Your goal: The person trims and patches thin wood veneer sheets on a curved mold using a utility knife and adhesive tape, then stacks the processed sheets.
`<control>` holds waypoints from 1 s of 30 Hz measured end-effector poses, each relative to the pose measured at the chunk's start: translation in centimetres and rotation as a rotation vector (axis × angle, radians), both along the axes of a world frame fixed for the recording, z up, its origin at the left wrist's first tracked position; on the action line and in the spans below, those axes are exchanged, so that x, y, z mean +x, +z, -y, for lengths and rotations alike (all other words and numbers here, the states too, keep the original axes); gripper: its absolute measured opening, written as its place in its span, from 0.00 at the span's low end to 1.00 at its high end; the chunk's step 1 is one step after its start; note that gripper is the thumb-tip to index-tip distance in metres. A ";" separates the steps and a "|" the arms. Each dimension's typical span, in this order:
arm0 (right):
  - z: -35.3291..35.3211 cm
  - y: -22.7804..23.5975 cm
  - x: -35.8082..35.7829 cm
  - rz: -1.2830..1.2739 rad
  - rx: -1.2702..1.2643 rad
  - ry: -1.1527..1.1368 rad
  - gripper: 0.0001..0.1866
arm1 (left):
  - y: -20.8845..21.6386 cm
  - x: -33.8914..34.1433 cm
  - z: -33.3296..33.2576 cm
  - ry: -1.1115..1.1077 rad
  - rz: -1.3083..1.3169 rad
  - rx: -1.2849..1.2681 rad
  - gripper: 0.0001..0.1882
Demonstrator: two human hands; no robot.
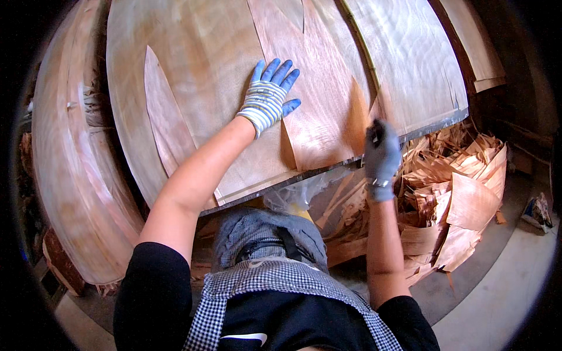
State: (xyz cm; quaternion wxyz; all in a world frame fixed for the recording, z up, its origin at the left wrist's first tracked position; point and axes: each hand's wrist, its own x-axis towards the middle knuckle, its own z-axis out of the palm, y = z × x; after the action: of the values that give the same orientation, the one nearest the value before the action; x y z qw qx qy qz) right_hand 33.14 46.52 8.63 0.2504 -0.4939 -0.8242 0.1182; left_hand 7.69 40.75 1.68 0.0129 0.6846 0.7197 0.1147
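Note:
My left hand [271,93], in a blue glove with a striped white back, lies flat with fingers spread on a reddish veneer strip [316,111]. Beneath that strip is a broad, pale veneer sheet [216,76]. A pointed reddish veneer piece [167,117] rests on the sheet to the left. My right hand [382,153], in a grey glove, is closed at the near edge, just right of the strip. A thin brownish blur rises above its fingers; whatever they grip is too smeared to make out.
A heap of torn veneer scraps [451,205] sits below the edge at right. Another stack of veneer [76,152] stands at left. Crumpled clear plastic [298,193] hangs under the near edge. A dark gap [360,47] runs between sheets. A shoe [536,214] shows at far right.

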 end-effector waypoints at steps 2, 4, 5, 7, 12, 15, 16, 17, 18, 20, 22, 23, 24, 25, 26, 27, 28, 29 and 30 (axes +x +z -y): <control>4.5 -0.7 -1.7 0.072 -0.058 0.432 0.13 | 0.1 0.5 -0.8 -0.016 0.017 0.019 0.33; 5.6 -1.6 -2.9 0.221 -0.393 0.605 0.13 | 0.3 0.8 -1.0 -0.032 0.032 0.029 0.33; 6.2 -3.1 -2.0 0.256 -0.390 0.656 0.12 | 0.5 0.8 -1.1 -0.038 0.017 0.021 0.33; 7.1 -4.1 1.0 0.335 -0.504 0.716 0.12 | 0.7 0.2 -1.2 -0.030 0.007 0.021 0.33; 7.6 -2.3 5.8 -0.035 -0.620 0.204 0.17 | 0.8 0.2 -0.4 0.005 -0.025 -0.014 0.32; 5.2 -0.1 0.4 -0.116 -0.488 0.165 0.16 | 0.3 0.0 -0.6 -0.011 0.014 0.020 0.32; 4.7 -0.1 -1.9 -0.153 -0.483 0.165 0.15 | 0.1 0.2 -0.8 -0.022 0.041 0.019 0.32; 4.4 -0.1 -4.2 -0.297 -0.668 0.144 0.14 | -0.1 0.3 -1.0 -0.028 0.070 0.095 0.28; 3.9 -1.9 -5.1 -0.265 -0.719 0.121 0.13 | 0.0 0.0 -1.7 -0.065 0.095 0.074 0.26; 3.2 -4.4 -6.9 -0.139 -0.837 0.047 0.13 | -0.1 -2.2 -3.5 -0.124 0.143 0.026 0.22; 3.8 -5.1 -7.1 -0.070 -0.694 0.039 0.13 | -1.3 -6.4 -5.9 -0.023 0.093 0.196 0.19; 3.9 -5.2 -7.3 -0.030 -0.620 0.035 0.14 | -1.3 -8.4 -6.7 0.014 0.071 0.206 0.19; 3.7 -5.2 -7.9 -0.003 -0.591 0.055 0.13 | -1.4 -10.0 -7.1 0.053 0.049 0.215 0.20; 3.2 -5.3 -8.4 0.028 -0.559 0.065 0.13 | -1.5 -10.4 -7.5 0.052 0.061 0.212 0.20; 2.8 -4.7 -9.4 0.054 -0.534 0.076 0.13 | -1.6 -10.6 -7.7 0.049 0.069 0.202 0.21; 1.3 -4.4 -11.3 0.167 -0.569 0.088 0.12 | -1.7 -10.8 -7.7 0.049 0.076 0.191 0.21; -0.3 -3.6 -13.8 0.181 -0.490 0.118 0.13 | -1.9 -10.7 -7.7 0.062 0.094 0.169 0.22; -2.2 -3.7 -16.1 0.223 -0.466 0.156 0.14 | -1.7 -10.7 -8.1 0.072 0.104 0.156 0.23; -4.3 -4.0 -18.4 0.302 -0.471 0.135 0.16 | -1.4 -10.2 -8.7 0.071 0.119 0.146 0.24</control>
State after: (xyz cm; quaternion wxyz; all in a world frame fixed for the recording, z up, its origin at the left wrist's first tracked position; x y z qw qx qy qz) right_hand 14.72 50.86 4.66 -0.0051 -0.4943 -0.8332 0.2478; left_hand -2.52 49.46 0.24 0.0017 0.6499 0.7311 0.2076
